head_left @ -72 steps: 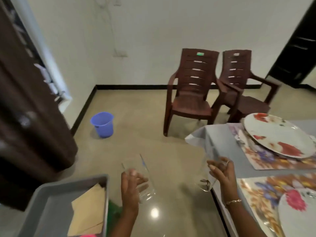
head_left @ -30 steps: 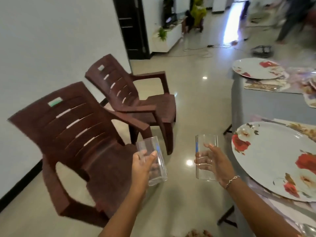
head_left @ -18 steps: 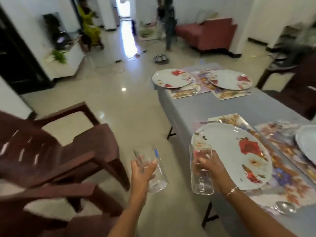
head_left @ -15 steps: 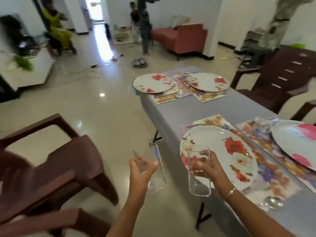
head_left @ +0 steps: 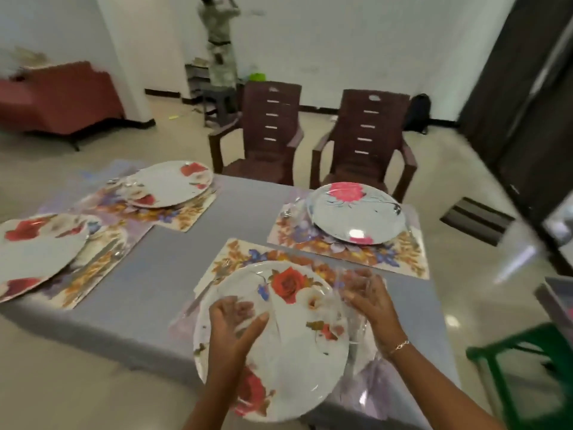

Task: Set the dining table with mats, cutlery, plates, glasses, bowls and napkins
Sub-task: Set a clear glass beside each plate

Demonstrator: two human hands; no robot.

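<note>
I stand at a grey table [head_left: 161, 274] laid with several floral mats, each under a flowered plate. My left hand [head_left: 232, 324] is closed around a clear glass [head_left: 248, 311] over the nearest plate [head_left: 288, 346]. My right hand [head_left: 369, 301] grips a second clear glass [head_left: 348, 290] above that plate's right rim, over the mat [head_left: 248, 256]. Both glasses are blurred and hard to make out. A spoon handle [head_left: 204, 290] lies left of this plate. Other plates sit at far right [head_left: 356, 215], far left [head_left: 173, 183] and left [head_left: 34, 246].
Two brown plastic chairs [head_left: 269, 135] [head_left: 369, 141] stand at the table's far side. A green stool [head_left: 527, 367] and a grey tray's edge [head_left: 558, 301] are at my right. A person [head_left: 220, 41] stands by the back wall, with a red sofa [head_left: 62, 94] at left.
My view has swung right from the chairs and floor to face the table. Both hands, each still gripping a glass, have moved from beside the table to over the nearest plate.
</note>
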